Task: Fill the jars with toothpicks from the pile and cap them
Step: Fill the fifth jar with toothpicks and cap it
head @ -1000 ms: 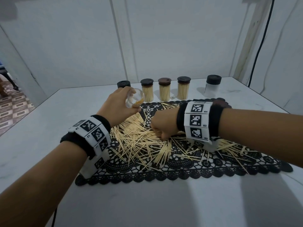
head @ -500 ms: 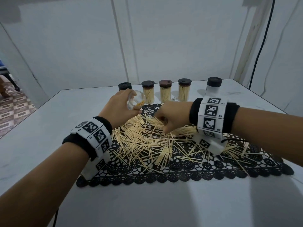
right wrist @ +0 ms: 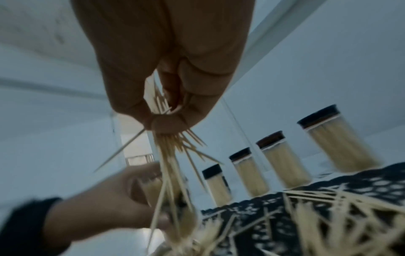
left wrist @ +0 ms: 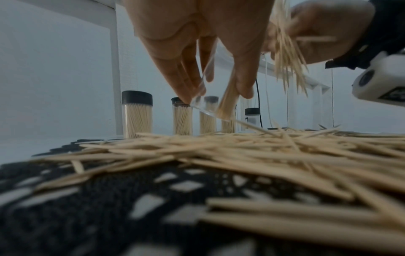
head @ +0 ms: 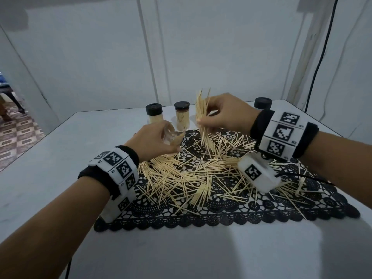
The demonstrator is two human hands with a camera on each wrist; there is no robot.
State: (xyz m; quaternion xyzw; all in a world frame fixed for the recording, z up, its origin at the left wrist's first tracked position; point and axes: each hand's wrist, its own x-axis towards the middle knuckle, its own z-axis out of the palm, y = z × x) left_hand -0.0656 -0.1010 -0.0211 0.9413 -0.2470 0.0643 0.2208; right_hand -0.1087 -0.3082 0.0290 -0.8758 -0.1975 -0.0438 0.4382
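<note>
My left hand grips a small clear jar, tilted with its mouth toward the right, above the left part of the toothpick pile. A few toothpicks lie inside the jar. My right hand pinches a bunch of toothpicks held roughly upright just right of the jar, its lower ends hanging over the pile. In the right wrist view the fingers clamp the bunch above the left hand.
The pile lies on a black lace mat on a white table. Capped jars full of toothpicks stand in a row behind the mat; another black-capped jar shows behind my right wrist. Walls enclose the back and right.
My right hand has risen from the pile with a bunch of toothpicks and swung up beside the jar. The left hand has stayed in place with the jar.
</note>
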